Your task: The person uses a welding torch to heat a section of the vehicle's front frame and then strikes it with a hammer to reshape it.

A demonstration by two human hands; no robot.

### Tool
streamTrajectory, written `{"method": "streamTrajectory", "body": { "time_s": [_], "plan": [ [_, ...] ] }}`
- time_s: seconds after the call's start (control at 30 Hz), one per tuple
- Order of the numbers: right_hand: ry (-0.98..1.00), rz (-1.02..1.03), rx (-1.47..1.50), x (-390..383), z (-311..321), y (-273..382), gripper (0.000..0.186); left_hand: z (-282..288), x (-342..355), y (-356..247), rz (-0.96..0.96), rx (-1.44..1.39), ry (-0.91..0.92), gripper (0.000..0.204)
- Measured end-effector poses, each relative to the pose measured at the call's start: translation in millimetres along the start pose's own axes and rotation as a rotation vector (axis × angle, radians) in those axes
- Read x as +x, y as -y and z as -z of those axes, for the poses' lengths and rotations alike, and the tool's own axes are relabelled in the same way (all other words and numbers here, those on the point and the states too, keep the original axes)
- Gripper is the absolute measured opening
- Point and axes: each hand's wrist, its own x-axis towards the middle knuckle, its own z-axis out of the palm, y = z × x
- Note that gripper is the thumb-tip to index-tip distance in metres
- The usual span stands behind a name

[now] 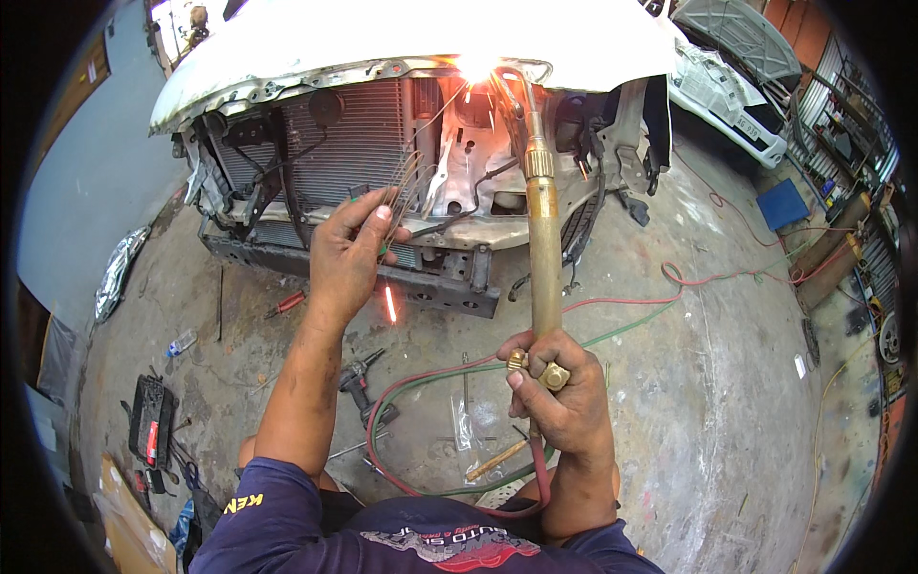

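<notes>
Dull, tubular brass torch (545,258) in right grip (571,400)

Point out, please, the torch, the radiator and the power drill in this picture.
Torch (544,253), head view: on the middle of its long brass tube.
Radiator (359,143), head view: on its finned face.
Power drill (357,382), head view: on its dark body.
</notes>
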Motion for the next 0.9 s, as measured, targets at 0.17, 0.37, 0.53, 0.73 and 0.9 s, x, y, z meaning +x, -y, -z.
{"method": "streamTrajectory", "body": {
  "time_s": [0.17, 0.37, 0.53, 0.73, 0.9],
  "plan": [
    [0.002, 0.009, -0.005, -1, 2, -1, 0.020, -2, 1, -6, 0.020, 0.022, -0.004, 0.033],
    [-0.003, -0.005, 0.008, -2, 1, -1, 0.020, -1, -1, -4, 0.002, -0.006, -0.007, 0.034],
    [0.002, -0.004, 0.027, -2, 1, 0, 0.020, 0, 1, -6, 0.013, -0.009, 0.000, 0.034],
    [0.016, 0.000, 0.039, -1, 3, -6, 0.019, 0, -1, -5, -0.025, 0.002, -0.006, 0.034],
    [0.041, 0.017, 0.019, 0, 3, -11, 0.019, -2, 1, -6, -0.001, -0.017, -0.016, 0.029]
  ]
}}
